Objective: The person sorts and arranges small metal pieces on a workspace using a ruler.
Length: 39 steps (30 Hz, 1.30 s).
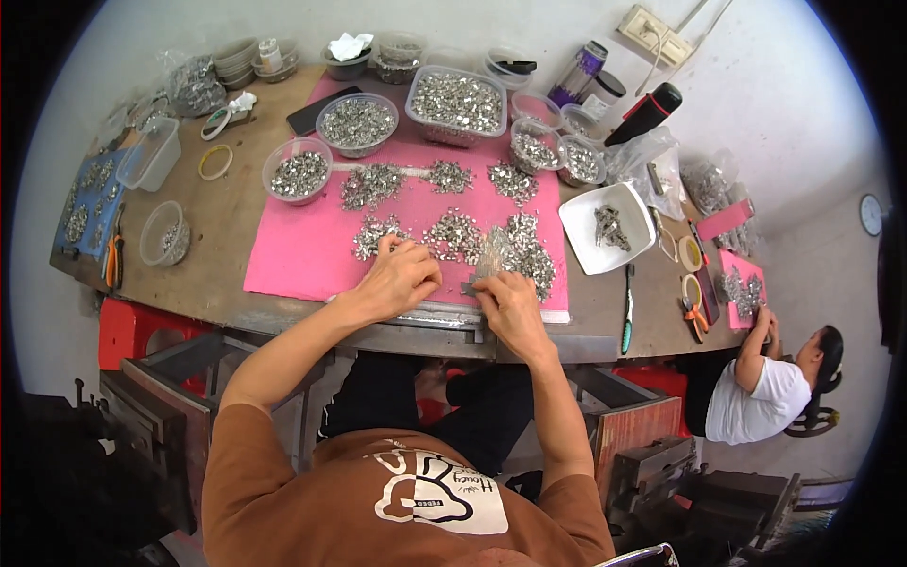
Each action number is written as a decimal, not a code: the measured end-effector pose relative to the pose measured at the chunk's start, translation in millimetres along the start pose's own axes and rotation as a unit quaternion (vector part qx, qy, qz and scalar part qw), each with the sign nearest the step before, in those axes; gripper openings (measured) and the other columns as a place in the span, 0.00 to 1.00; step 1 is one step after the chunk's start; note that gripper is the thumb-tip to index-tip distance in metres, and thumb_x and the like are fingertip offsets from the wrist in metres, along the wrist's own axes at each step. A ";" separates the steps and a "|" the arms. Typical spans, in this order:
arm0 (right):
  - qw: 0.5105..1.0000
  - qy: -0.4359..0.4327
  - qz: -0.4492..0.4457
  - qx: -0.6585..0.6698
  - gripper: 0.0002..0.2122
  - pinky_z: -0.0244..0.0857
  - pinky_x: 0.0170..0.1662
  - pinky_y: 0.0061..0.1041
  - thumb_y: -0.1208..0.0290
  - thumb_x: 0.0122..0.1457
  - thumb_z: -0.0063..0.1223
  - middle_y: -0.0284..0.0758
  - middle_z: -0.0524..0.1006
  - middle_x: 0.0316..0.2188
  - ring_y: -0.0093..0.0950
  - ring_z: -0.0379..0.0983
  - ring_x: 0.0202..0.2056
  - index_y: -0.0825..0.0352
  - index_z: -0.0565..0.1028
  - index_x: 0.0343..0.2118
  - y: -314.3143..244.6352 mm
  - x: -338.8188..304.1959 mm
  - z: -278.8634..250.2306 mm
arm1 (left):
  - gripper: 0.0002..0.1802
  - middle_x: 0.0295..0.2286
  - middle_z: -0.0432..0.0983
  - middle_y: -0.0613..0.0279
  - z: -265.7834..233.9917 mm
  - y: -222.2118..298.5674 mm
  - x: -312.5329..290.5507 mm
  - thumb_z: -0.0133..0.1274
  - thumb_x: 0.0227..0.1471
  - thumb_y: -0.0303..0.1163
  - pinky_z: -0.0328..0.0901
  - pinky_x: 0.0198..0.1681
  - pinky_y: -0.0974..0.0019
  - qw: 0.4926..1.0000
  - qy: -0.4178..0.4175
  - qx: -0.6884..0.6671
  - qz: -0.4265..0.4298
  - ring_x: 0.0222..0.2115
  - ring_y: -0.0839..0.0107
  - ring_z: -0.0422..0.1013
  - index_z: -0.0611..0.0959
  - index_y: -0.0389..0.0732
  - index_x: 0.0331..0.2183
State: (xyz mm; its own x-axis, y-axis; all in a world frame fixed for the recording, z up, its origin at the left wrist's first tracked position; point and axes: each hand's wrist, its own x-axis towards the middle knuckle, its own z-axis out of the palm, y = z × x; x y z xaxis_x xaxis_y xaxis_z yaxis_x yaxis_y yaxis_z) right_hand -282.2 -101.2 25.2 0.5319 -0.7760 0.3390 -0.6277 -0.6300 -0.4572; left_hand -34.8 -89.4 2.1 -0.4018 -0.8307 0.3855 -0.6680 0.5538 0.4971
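On the pink mat [312, 236] lie several piles of small silvery metal pieces. My left hand [402, 274] is bent over the near left pile [370, 227], its fingers curled and their tips touching the pieces. Whatever it pinches is too small to make out. Beside the near right pile [529, 255], my right hand [511, 300] has its fingers drawn together at the mat's front part. A small flat grey piece [469, 285] shows at its fingertips; whether it is gripped is unclear. Between the hands sits the near middle pile [453, 236].
Tubs of metal pieces [458, 99] line the mat's back edge. Right of it are a white tray [605, 227] with pieces and a toothbrush [628, 312]. Orange-handled pliers [115, 255] and a clear tub [165, 234] lie left. A co-worker [765, 387] sits at far right.
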 end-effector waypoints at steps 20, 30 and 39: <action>0.952 0.027 0.174 0.252 0.04 0.68 0.38 0.27 0.78 0.56 0.61 0.37 0.79 0.31 0.28 0.75 0.32 0.71 0.78 0.32 -23.2 -28.5 3.6 | 0.03 0.29 0.71 0.63 6.4 18.4 -8.2 0.61 0.50 0.30 0.53 0.54 0.49 0.998 0.034 0.038 -0.028 0.39 0.64 0.69 0.83 0.44 0.29; 0.973 0.080 0.091 0.196 0.04 0.67 0.42 0.28 0.81 0.54 0.61 0.36 0.79 0.34 0.31 0.74 0.37 0.70 0.78 0.32 -29.9 -41.3 12.3 | 0.04 0.28 0.73 0.61 8.2 23.3 -10.9 0.59 0.52 0.26 0.59 0.48 0.56 0.997 0.062 -0.040 -0.014 0.34 0.61 0.70 0.80 0.40 0.31; 0.994 0.095 -0.052 -0.031 0.09 0.64 0.47 0.34 0.81 0.52 0.61 0.35 0.79 0.40 0.35 0.74 0.41 0.67 0.78 0.37 -41.6 -49.3 11.5 | 0.05 0.29 0.74 0.55 15.6 50.7 -21.6 0.56 0.54 0.25 0.64 0.38 0.58 0.974 0.055 -0.208 -0.066 0.32 0.55 0.71 0.77 0.36 0.33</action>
State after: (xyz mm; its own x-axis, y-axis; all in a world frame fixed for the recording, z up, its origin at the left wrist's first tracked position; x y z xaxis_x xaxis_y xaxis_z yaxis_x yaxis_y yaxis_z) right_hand -275.9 -36.4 18.0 0.4829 -0.6950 0.5327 -0.6123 -0.7029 -0.3619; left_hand -69.7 -44.3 6.8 -0.2445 -0.8974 0.3673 -0.3880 0.4377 0.8111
